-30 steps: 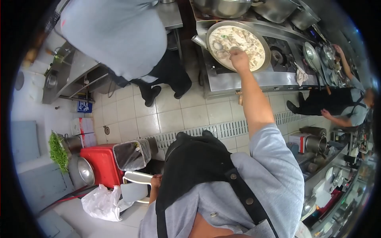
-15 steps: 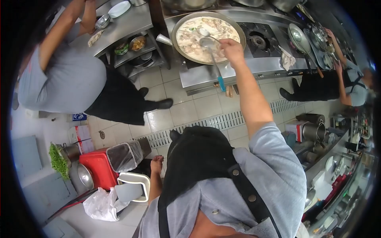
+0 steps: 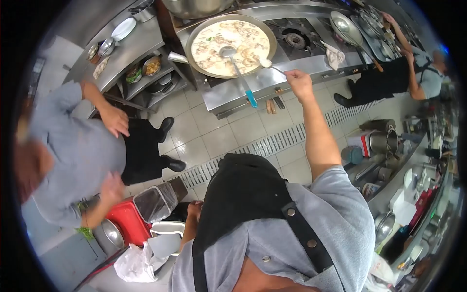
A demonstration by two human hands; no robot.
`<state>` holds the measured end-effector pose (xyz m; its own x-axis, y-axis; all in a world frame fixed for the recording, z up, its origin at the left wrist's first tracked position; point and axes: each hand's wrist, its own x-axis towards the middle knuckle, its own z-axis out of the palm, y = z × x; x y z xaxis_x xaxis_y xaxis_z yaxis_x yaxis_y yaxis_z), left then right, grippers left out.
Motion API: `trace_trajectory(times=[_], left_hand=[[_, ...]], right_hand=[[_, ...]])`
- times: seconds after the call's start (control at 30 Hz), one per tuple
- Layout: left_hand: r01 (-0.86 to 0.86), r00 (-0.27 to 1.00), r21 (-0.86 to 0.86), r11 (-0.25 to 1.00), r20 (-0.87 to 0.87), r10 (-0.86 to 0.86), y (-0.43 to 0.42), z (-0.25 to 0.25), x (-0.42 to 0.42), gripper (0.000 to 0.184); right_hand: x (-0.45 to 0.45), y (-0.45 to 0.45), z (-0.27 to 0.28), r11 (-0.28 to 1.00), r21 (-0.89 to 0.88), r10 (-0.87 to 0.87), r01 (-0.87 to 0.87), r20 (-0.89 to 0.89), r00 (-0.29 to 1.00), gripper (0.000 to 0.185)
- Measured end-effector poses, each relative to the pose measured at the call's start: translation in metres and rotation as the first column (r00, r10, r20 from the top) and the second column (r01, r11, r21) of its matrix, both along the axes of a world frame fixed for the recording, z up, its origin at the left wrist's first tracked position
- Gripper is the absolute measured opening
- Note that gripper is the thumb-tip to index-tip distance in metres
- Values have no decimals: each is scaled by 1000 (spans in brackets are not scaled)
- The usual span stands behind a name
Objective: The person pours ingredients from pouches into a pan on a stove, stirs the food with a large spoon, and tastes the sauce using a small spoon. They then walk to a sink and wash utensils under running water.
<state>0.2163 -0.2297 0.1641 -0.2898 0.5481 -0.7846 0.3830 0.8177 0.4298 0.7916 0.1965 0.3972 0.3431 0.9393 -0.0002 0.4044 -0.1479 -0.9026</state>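
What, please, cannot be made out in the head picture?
- Head view: handle end of the spoon, hidden by the right hand.
- Head view: whether the left hand touches anything; too small and dark.
- Head view: rest of the large pot, cut off by upper edge.
- Head view: nearer co-worker's lower hand, blurred.

The right hand (image 3: 299, 83) grips a spoon (image 3: 265, 63), its bowl at the edge of a wide pan (image 3: 273, 45) of creamy food (image 3: 243, 35) on the stove (image 3: 311, 62). A blue-handled ladle (image 3: 227, 51) rests in the food. The left hand (image 3: 195, 209) hangs beside the black apron (image 3: 248, 190).
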Motion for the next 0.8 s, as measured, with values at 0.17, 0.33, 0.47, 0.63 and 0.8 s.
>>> trace_trajectory(times=[0.17, 0.33, 0.47, 0.63, 0.8], left_hand=[[652, 754, 286, 702, -341, -561, 44, -28, -21, 26], [594, 805, 353, 723, -242, -542, 104, -25, 3, 28], [557, 824, 344, 756, -118, -553, 133, -20, 26, 29], [642, 767, 111, 759, -102, -634, 166, -23, 53, 29], [550, 834, 122, 826, -117, -538, 203, 1, 86, 33]], right_hand=[[13, -44, 0, 999, -26, -36, 35, -28, 999, 24], [7, -96, 47, 998, -58, -18, 15, -49, 999, 23], [-12, -117, 109, 986, 15, 167, -167, -42, 985, 24], [-38, -122, 231, 898, 73, 424, -435, 126, 897, 22], [-58, -98, 329, 485, 424, 615, -765, 456, 643, 24]])
